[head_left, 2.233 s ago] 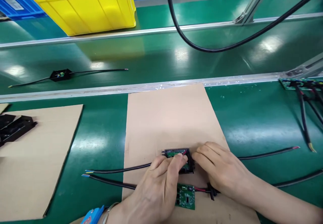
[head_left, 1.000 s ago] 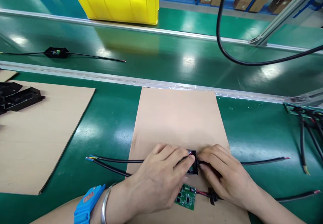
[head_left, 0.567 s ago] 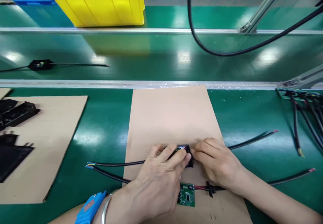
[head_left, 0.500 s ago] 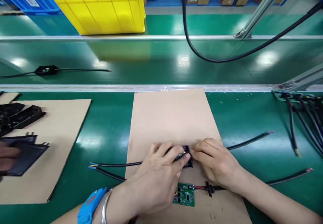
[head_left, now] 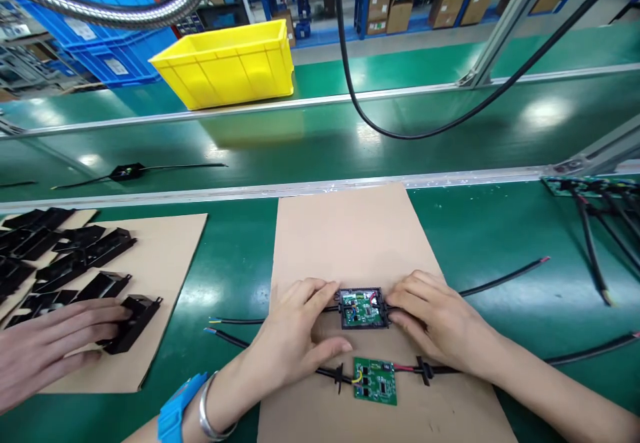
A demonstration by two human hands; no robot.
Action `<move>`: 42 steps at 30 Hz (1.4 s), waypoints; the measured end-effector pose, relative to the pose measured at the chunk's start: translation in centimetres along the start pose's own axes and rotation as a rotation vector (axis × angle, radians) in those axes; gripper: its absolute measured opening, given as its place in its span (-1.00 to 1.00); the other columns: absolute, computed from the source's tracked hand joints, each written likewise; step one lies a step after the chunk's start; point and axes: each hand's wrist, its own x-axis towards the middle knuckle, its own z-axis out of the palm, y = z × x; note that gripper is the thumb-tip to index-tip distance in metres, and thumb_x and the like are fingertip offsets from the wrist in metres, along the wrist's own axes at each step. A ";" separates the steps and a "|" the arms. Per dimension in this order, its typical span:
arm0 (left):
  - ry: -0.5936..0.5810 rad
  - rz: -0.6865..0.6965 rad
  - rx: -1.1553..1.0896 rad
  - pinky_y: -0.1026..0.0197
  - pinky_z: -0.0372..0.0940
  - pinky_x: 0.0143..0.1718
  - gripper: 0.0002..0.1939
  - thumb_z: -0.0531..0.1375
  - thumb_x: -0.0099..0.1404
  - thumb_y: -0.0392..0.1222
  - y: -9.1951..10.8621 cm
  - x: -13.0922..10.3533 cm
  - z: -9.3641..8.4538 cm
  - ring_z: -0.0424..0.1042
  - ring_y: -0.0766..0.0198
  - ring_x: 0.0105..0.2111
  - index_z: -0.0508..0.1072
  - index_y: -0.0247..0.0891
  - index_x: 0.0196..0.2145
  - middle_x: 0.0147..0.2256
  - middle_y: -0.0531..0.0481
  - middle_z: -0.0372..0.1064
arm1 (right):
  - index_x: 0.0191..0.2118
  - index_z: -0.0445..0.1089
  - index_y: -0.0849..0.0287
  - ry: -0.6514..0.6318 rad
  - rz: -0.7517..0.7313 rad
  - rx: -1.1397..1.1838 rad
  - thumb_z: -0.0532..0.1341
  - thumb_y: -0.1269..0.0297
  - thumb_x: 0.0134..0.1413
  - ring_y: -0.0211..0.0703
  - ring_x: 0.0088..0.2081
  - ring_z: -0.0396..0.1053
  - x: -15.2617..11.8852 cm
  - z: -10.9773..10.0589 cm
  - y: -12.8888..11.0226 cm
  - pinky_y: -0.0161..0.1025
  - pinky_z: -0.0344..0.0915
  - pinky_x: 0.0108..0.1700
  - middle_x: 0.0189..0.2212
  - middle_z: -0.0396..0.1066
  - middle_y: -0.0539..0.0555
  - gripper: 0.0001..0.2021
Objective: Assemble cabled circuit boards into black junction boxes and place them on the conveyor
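On the cardboard sheet lies a small black plastic case (head_left: 343,322) with a green circuit board (head_left: 359,304) inside, a cable leaving each end. At its left end rests my left hand (head_left: 295,333), fingertips by the cable entry and thumb held apart. My right hand (head_left: 433,313) pinches the black cable (head_left: 505,276) close against the case's right end. Nearer to me lies a second circuit board (head_left: 375,381), bare, with red and yellow wires and black cable clips (head_left: 425,370) on its cables. My palms hide parts of the cables.
Another person's hand (head_left: 65,343) touches a black plastic case among several on the left cardboard (head_left: 170,250). Boards with cables (head_left: 590,190) lie at right. Beyond the metal rail are a wired case (head_left: 127,172) and a yellow bin (head_left: 235,63). A black cable (head_left: 400,135) hangs overhead.
My left hand has drawn back leftward off the case, uncovering its board. My right hand stays at the right end. The co-worker's hand has come further into view. The camera view has shifted.
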 end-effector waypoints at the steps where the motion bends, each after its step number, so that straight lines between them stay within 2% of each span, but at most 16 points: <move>1: 0.019 0.012 0.002 -0.06 0.33 -0.03 -0.32 0.33 0.20 -0.03 -0.1 0.3 0.4 0.33 0.03 -0.04 0.23 -0.26 0.20 0.00 -0.18 0.31 | -0.15 0.41 0.25 0.009 -0.016 -0.014 0.07 0.51 0.23 -0.07 -0.23 0.26 0.0 0.3 0.0 -0.10 0.28 -0.20 -0.30 0.36 0.14 -0.81; 5: 0.049 0.033 -0.021 -0.01 0.37 -0.07 -0.40 0.33 0.23 -0.03 -0.2 1.1 1.0 0.37 0.09 -0.11 0.31 -0.30 0.15 -0.06 -0.17 0.37 | -0.20 0.42 0.30 0.041 -0.050 -0.060 -0.01 0.68 0.11 -0.07 -0.28 0.24 0.0 1.3 -0.1 -0.14 0.29 -0.27 -0.34 0.34 0.16 -0.69; 8: 0.051 0.036 -0.038 0.00 0.37 -0.05 -0.39 0.33 0.22 -0.01 -0.2 1.3 0.8 0.38 0.10 -0.10 0.32 -0.30 0.15 -0.06 -0.17 0.37 | -0.24 0.43 0.33 0.059 -0.033 -0.096 -0.02 0.71 0.06 -0.06 -0.30 0.23 0.1 1.7 -0.5 -0.13 0.29 -0.28 -0.38 0.32 0.17 -0.67; 14: 0.018 0.028 -0.059 -0.07 0.36 -0.05 -0.41 0.30 0.25 -0.04 -0.4 1.0 0.9 0.36 0.07 -0.07 0.26 -0.24 0.17 -0.05 -0.18 0.33 | -0.33 0.43 0.29 0.051 0.024 -0.067 -0.04 0.67 0.13 -0.09 -0.33 0.21 0.3 1.7 -0.7 -0.16 0.26 -0.33 -0.43 0.29 0.14 -0.68; 17: 0.005 0.007 -0.071 -0.12 0.32 0.00 -0.27 0.34 0.21 -0.07 -0.5 0.5 0.6 0.30 0.02 0.00 0.13 -0.21 0.23 0.03 -0.21 0.25 | -0.27 0.43 0.25 0.026 0.026 -0.008 0.00 0.56 0.23 -0.09 -0.31 0.23 0.2 0.6 -0.5 -0.18 0.25 -0.31 -0.40 0.31 0.12 -0.74; 19: 0.002 -0.013 -0.068 -0.15 0.29 0.03 -0.20 0.37 0.15 -0.10 -0.5 0.1 0.1 0.27 -0.01 0.03 0.08 -0.21 0.23 0.07 -0.22 0.22 | -0.19 0.43 0.23 0.056 0.030 0.011 0.02 0.50 0.25 -0.09 -0.28 0.23 0.3 -0.2 -0.8 -0.16 0.25 -0.27 -0.35 0.32 0.13 -0.77; 21: -0.012 -0.023 -0.058 -0.13 0.28 0.03 -0.29 0.35 0.16 -0.17 -0.4 0.0 -0.5 0.28 0.01 0.02 0.13 -0.21 0.19 0.04 -0.19 0.24 | -0.13 0.43 0.23 0.094 0.020 -0.019 0.03 0.49 0.23 -0.06 -0.25 0.22 0.9 -0.7 -1.7 -0.12 0.24 -0.23 -0.30 0.33 0.15 -0.76; 23: -0.026 -0.020 -0.052 -0.07 0.29 0.00 -0.50 0.29 0.21 -0.25 -0.4 0.2 -0.9 0.31 0.06 -0.03 0.25 -0.19 0.08 -0.03 -0.12 0.30 | -0.11 0.43 0.25 0.083 -0.016 -0.101 0.06 0.47 0.19 -0.03 -0.25 0.21 1.8 -0.3 -3.0 -0.09 0.22 -0.23 -0.29 0.33 0.17 -0.76; 25: -0.016 -0.005 -0.052 -0.01 0.31 -0.07 -0.74 0.21 0.27 -0.30 -0.5 0.5 -0.9 0.34 0.12 -0.11 0.36 -0.19 -0.07 -0.13 -0.06 0.35 | -0.13 0.45 0.29 0.035 -0.057 -0.206 0.13 0.39 0.17 -0.02 -0.27 0.19 2.9 0.8 -4.5 -0.07 0.20 -0.24 -0.32 0.33 0.18 -0.79; 27: 0.024 0.007 -0.052 0.05 0.32 -0.13 -0.88 0.15 0.32 -0.32 -0.6 0.7 -0.6 0.35 0.16 -0.18 0.42 -0.20 -0.19 -0.21 -0.03 0.38 | -0.24 0.48 0.30 -0.006 -0.107 -0.277 0.21 0.29 0.13 -0.02 -0.29 0.17 3.9 2.2 -5.7 -0.07 0.19 -0.26 -0.35 0.32 0.18 -0.81; 30: 0.075 0.025 -0.046 0.11 0.33 -0.18 -0.87 0.12 0.35 -0.33 -0.7 0.8 0.0 0.37 0.19 -0.22 0.46 -0.21 -0.22 -0.25 -0.03 0.40 | -0.45 0.49 0.24 -0.040 -0.158 -0.300 0.28 0.25 0.05 -0.02 -0.28 0.17 5.0 3.6 -6.6 -0.08 0.17 -0.25 -0.41 0.31 0.17 -0.83; 32: 0.083 0.037 -0.034 0.12 0.33 -0.18 -0.86 0.12 0.36 -0.33 -0.8 0.8 0.1 0.37 0.20 -0.23 0.47 -0.21 -0.21 -0.24 -0.04 0.42 | -0.49 0.48 0.22 -0.074 -0.140 -0.284 0.29 0.29 0.04 -0.03 -0.28 0.17 5.4 3.6 -6.5 -0.08 0.15 -0.25 -0.43 0.29 0.16 -0.85; 37: 0.115 0.072 -0.005 0.14 0.34 -0.19 -0.89 0.12 0.34 -0.32 -0.8 0.9 0.1 0.39 0.20 -0.24 0.46 -0.22 -0.25 -0.27 -0.04 0.41 | -0.37 0.49 0.23 -0.104 -0.057 -0.158 0.25 0.30 0.11 -0.03 -0.23 0.15 5.3 1.5 -5.0 -0.09 0.14 -0.22 -0.36 0.28 0.14 -0.88; 42: 0.123 0.083 0.012 0.10 0.34 -0.20 -0.90 0.10 0.33 -0.32 -0.6 0.6 0.1 0.38 0.18 -0.23 0.41 -0.22 -0.25 -0.27 -0.06 0.39 | -0.25 0.52 0.13 -0.079 0.032 -0.049 0.23 0.30 0.16 -0.03 -0.14 0.14 4.6 -0.2 -3.3 -0.09 0.13 -0.13 -0.23 0.28 0.13 -0.89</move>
